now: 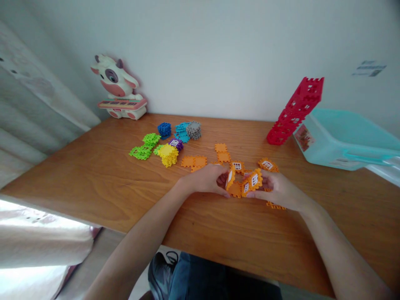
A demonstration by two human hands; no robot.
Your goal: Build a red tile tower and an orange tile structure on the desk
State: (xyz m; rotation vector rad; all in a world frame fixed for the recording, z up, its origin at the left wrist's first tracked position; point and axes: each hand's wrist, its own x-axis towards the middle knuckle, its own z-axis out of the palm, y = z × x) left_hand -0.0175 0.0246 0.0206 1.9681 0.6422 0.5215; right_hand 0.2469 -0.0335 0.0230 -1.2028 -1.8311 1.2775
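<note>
Bench, wood-topped, carrying the following: one assembly of orange interlocking waffle-block panels with white window inserts, held near the middle of the bench between the left hand and the right hand. Its long axis is seen lying crosswise, running from hand to hand, with the windowed faces set at angles to one another. Both hands are partly closed and curled around opposite sides of the assembly, which is gripped by both; neither hand is seen to be nearer overall, though the windowed faces are closest to the right hand. Loose orange panels are laid flat beyond the left hand, and a loose windowed orange panel lies beyond the right hand. Further back are grouped a green block cluster, a yellow block stack, a blue block stack, a teal block stack and a grey block stack. A red block tower is tilted just beside a teal plastic tub. A toy cow with a keyboard stands at the rear. The tub's label and a wall mark are illegible.
</note>
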